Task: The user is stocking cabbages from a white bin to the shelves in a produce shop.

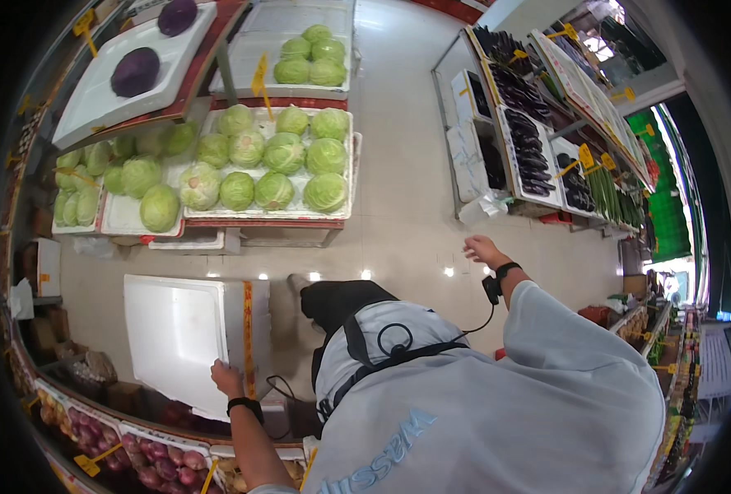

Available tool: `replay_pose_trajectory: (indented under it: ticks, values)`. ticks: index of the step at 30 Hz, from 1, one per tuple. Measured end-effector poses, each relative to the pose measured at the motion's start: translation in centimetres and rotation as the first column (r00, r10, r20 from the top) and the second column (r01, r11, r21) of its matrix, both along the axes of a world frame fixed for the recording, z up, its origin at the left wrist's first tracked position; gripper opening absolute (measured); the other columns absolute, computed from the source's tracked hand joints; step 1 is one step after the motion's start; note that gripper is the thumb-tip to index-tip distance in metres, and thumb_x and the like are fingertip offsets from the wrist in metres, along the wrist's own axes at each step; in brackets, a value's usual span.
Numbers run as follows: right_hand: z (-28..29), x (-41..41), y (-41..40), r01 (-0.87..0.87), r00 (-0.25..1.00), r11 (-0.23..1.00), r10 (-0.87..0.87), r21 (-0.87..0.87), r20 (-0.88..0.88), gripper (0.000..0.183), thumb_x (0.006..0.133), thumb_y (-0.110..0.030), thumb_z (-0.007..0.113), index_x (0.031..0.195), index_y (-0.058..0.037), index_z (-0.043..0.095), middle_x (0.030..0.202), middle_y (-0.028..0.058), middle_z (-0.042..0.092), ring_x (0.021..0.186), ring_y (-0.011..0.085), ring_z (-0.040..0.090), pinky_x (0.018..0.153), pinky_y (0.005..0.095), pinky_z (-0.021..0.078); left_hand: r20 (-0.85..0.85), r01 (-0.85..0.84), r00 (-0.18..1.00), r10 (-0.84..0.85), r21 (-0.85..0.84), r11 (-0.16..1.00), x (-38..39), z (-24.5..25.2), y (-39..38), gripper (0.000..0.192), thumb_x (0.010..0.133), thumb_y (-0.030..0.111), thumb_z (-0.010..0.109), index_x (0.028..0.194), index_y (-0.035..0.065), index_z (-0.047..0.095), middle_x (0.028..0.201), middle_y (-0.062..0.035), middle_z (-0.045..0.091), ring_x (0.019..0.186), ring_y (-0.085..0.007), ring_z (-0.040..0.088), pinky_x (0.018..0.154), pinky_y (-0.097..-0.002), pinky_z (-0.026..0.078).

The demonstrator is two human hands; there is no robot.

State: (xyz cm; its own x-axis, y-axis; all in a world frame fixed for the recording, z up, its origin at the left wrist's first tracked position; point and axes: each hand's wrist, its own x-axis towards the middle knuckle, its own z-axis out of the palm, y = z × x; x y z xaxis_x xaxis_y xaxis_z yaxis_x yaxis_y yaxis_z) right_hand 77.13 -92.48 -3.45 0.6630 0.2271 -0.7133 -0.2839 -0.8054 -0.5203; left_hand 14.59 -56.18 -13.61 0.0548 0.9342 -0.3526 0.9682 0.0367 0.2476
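My left hand grips the near side wall of a white foam box, whose inside looks bare. Beside it stands another pale box with orange tape along its edge. My right hand is held out over the tiled floor, fingers loosely curled, and nothing plain shows in it. Close beyond it, a crumpled clear plastic bag hangs at the corner of the eggplant stand. Green cabbages lie in white foam trays ahead of the foam box.
Two purple cabbages sit in a raised tray at upper left. Eggplants and long green vegetables fill the stand at right. Red onions lie in trays at lower left. Pale tiled floor runs between the stands.
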Motion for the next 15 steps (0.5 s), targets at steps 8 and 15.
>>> replay_pose_trajectory:
  ticks: [8,15]
  values:
    - [-1.1,-1.9,-1.9,-0.239,0.971,0.966,0.236,0.095,0.039,0.027,0.082,-0.02,0.054,0.1,-0.0008,0.057,0.083,0.0067,0.061,0.07,0.0157,0.059,0.061,0.0278,0.0494,0.144,0.082,0.986,-0.083,0.008,0.997,4.3,-4.6,-3.6,0.015,0.065,0.006,0.053,0.078,-0.0012,0.049,0.084,-0.0215,0.053,0.083,-0.0429,0.051,0.073,-0.0493,0.042]
    - [-3.9,0.9,-13.1,-0.282,0.957,0.948,0.265,-0.151,-0.12,0.032,0.086,-0.025,0.052,0.112,-0.0058,0.055,0.091,0.0079,0.064,0.072,0.017,0.062,0.055,0.0278,0.0468,0.048,0.062,0.997,-0.059,-0.059,0.996,12.0,-5.3,-5.6,0.018,0.066,0.008,0.055,0.083,0.0031,0.051,0.089,-0.0181,0.054,0.087,-0.0405,0.052,0.075,-0.0505,0.044]
